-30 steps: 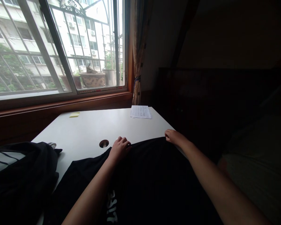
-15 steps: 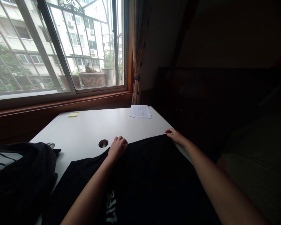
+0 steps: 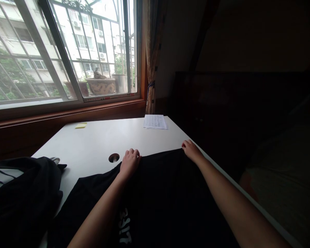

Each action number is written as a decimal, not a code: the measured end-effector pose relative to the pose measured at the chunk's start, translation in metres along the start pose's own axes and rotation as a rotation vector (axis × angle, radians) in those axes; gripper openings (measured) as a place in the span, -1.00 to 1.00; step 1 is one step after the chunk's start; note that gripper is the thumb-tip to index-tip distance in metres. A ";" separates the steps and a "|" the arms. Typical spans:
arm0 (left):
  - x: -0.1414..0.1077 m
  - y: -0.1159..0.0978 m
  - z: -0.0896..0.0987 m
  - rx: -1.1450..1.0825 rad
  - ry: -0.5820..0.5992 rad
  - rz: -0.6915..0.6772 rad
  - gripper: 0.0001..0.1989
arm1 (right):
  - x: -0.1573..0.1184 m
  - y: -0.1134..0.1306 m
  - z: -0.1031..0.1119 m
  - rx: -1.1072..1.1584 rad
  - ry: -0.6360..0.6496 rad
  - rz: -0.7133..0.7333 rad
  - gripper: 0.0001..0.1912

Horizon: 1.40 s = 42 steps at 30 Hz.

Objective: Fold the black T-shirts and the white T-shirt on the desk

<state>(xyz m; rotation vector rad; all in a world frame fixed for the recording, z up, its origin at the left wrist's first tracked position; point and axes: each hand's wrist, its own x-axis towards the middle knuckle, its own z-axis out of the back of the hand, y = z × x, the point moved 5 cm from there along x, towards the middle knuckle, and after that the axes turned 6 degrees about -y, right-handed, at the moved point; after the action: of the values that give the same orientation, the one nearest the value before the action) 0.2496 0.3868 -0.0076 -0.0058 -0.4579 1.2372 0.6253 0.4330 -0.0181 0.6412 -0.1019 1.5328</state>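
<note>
A black T-shirt [image 3: 167, 193] with white lettering is spread over the white table [image 3: 98, 137], its far edge running between my hands. My left hand [image 3: 130, 162] has its fingers curled over that edge, beside the round hole in the tabletop. At the shirt's far right corner, my right hand [image 3: 191, 151] pinches the cloth between thumb and fingers. My left forearm lies across the shirt and covers part of it. The near part of the shirt runs out of view at the bottom.
A bunched dark garment [image 3: 33, 193] with a pale striped patch lies at the left. Yellow sticky notes [image 3: 81, 125] and printed sheets [image 3: 155, 122] rest toward the table's far side. A barred window [image 3: 93, 51] and a tied curtain [image 3: 151, 69] stand behind.
My right hand has shifted slightly left, and its fingers have closed more on the shirt's corner. More of the table's right edge shows. My left hand stays nearly in place.
</note>
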 end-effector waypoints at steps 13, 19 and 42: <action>-0.001 -0.003 -0.001 0.068 -0.028 -0.023 -0.82 | -0.034 0.063 0.021 -0.020 -0.116 0.191 -0.72; -0.003 -0.004 0.001 0.095 -0.054 -0.037 -0.82 | -0.063 0.106 0.000 0.029 0.018 0.319 -0.70; -0.003 -0.001 -0.003 0.116 -0.078 -0.053 -0.82 | -0.051 0.037 -0.014 0.058 -0.015 0.138 -0.62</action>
<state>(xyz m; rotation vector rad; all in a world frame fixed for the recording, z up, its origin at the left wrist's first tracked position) 0.2509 0.3842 -0.0109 0.1525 -0.4509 1.2135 0.5827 0.3906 -0.0413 0.7039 -0.1151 1.6693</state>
